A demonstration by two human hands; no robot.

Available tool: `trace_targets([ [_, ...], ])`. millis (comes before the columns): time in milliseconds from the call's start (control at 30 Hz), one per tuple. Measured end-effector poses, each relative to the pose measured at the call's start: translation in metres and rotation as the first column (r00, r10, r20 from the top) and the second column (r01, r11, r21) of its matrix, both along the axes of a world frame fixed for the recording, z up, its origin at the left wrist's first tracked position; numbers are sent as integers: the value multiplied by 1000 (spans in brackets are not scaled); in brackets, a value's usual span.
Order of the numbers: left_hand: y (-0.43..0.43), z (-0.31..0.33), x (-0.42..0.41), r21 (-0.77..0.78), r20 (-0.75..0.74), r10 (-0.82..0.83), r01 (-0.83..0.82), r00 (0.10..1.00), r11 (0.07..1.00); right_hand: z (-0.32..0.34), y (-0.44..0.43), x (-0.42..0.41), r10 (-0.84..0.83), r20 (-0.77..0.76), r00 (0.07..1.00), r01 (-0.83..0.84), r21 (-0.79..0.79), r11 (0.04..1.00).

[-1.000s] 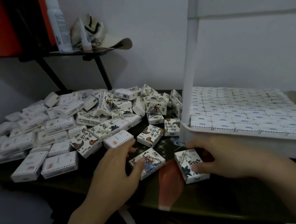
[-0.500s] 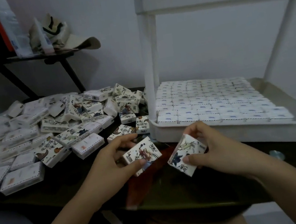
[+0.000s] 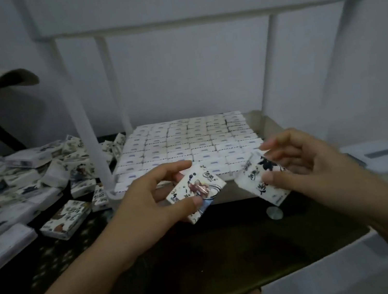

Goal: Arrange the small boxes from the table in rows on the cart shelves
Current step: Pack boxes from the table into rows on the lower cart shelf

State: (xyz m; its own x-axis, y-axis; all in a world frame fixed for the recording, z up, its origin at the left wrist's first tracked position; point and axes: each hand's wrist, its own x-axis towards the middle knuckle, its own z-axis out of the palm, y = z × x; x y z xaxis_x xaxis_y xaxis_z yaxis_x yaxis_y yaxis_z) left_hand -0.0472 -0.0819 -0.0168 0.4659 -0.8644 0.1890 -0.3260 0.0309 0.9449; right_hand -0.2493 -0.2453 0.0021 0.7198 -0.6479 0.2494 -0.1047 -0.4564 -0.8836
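Head view, dim and slightly blurred. Left hand (image 3: 146,205) pinching a small printed box (image 3: 196,193) between thumb and fingers, held tilted above the dark worktop (image 3: 205,259), just near of the cart shelf rim (image 3: 223,196). Right hand (image 3: 310,166) gripping a second box (image 3: 260,182), thumb pressed on its near face, fingers loosely curled above its far edge; also tilted, beside the first box but apparently not touching it. Behind both, on the white cart shelf, packed rows of boxes (image 3: 187,145) filling most of the tray, set between white posts (image 3: 88,128). Far left on the worktop, a loose heap of boxes (image 3: 29,188), some flat, some leaning. At right, papers or books (image 3: 387,156), hard to make out. A small round disc (image 3: 274,213) on the worktop below the right-hand box.
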Motion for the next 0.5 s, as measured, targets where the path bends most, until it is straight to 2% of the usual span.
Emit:
trace_targets([
  [167,-39,14,-8,19,-22,-76,76,997,997,15,-23,-21,-7,88,996,11,-43,999],
  [333,-73,32,-10,13,-93,-92,94,991,996,31,-42,-27,-157,111,981,172,-140,975],
  [433,-92,39,-10,7,-160,-79,81,984,997,32,-52,-31,-290,35,956,284,-342,896],
  [500,-103,42,-11,-3,-213,-83,85,973,996,28,-56,-33,-403,-45,914,311,-559,768],
])
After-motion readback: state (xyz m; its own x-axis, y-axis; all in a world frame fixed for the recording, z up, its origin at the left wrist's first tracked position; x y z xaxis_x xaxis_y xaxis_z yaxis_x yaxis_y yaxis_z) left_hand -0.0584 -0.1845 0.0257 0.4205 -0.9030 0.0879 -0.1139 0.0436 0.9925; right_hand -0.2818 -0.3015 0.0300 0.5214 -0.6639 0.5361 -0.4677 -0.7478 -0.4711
